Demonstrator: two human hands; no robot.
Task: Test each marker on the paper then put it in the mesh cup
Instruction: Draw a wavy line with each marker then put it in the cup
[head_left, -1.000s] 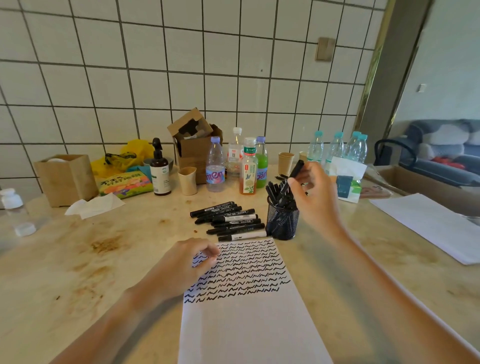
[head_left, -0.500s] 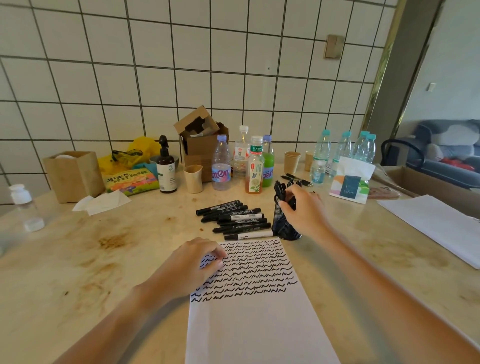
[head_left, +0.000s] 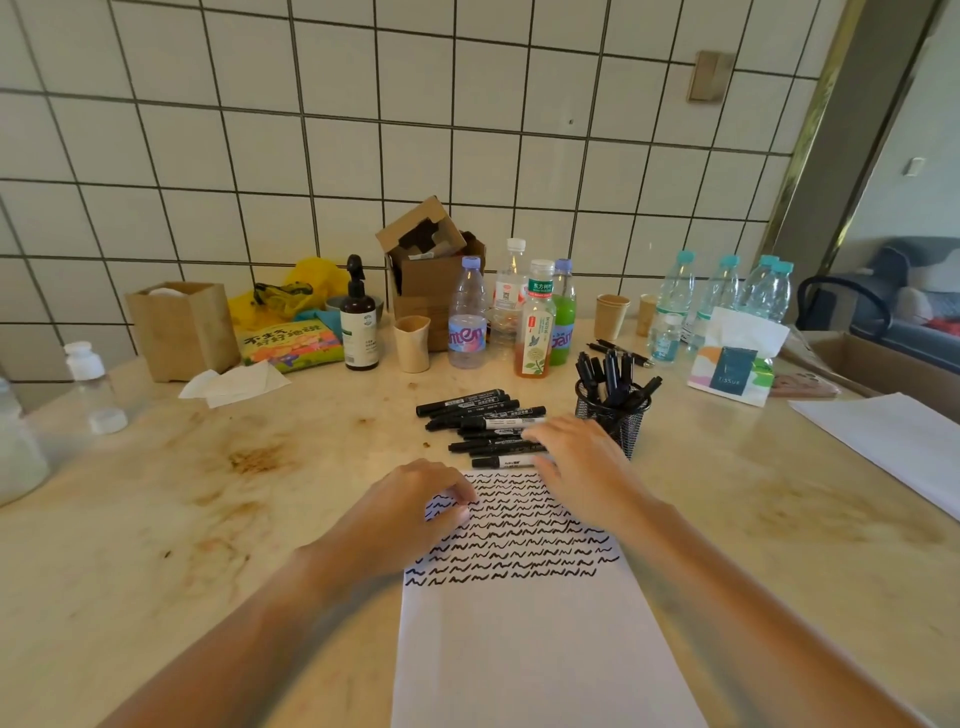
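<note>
A white paper (head_left: 530, 649) with rows of black squiggles lies in front of me. My left hand (head_left: 400, 512) rests on its upper left corner, fingertips pressing it down. Just beyond the paper's top edge lies a row of several black markers (head_left: 467, 410). My right hand (head_left: 582, 457) is low over the right ends of the nearest markers, fingers stretched toward them and touching them; I see no marker gripped. The black mesh cup (head_left: 618, 421) stands right behind that hand and holds several markers upright.
Bottles (head_left: 535, 322), paper cups (head_left: 413, 343), a spray bottle (head_left: 358, 322) and a cardboard box (head_left: 431, 280) crowd the back of the table. A tissue pack (head_left: 732, 364) and another white sheet (head_left: 893, 441) lie to the right. Two loose pens (head_left: 618, 353) lie behind the cup.
My right hand dropped a marker into the mesh cup, then moved left and down onto the row of markers. My left hand stayed on the paper.
</note>
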